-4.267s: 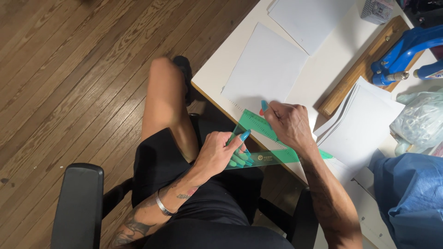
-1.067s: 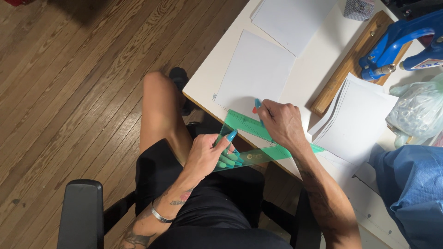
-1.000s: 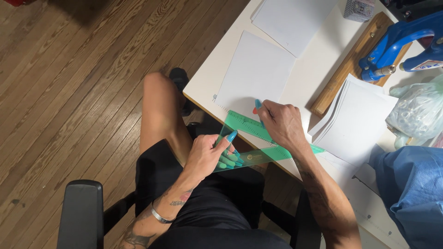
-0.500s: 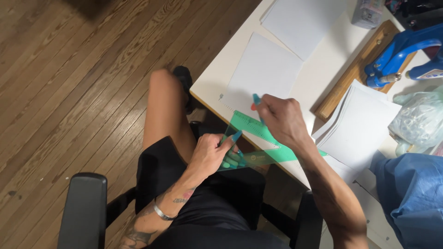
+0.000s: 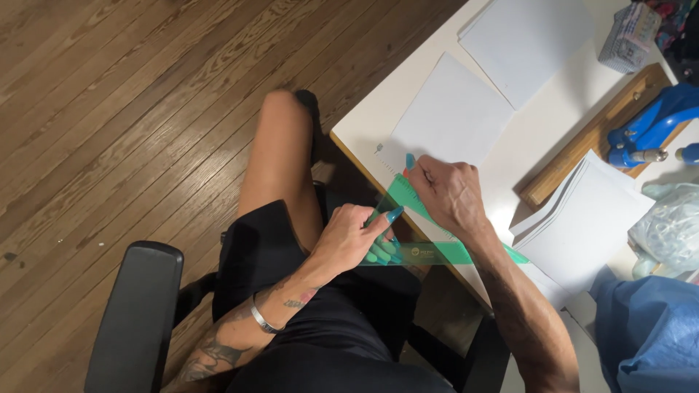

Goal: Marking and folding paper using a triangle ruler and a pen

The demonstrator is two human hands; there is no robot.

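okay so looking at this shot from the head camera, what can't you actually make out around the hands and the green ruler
- Head view: the right hand covers part of the green set square, so any pen in it is hidden.
- The left hand hides the set square's near corner.
- The marks near the table edge are too small to read.
- The blue tool and the paper stack are partly hidden or cut off at the right edge.
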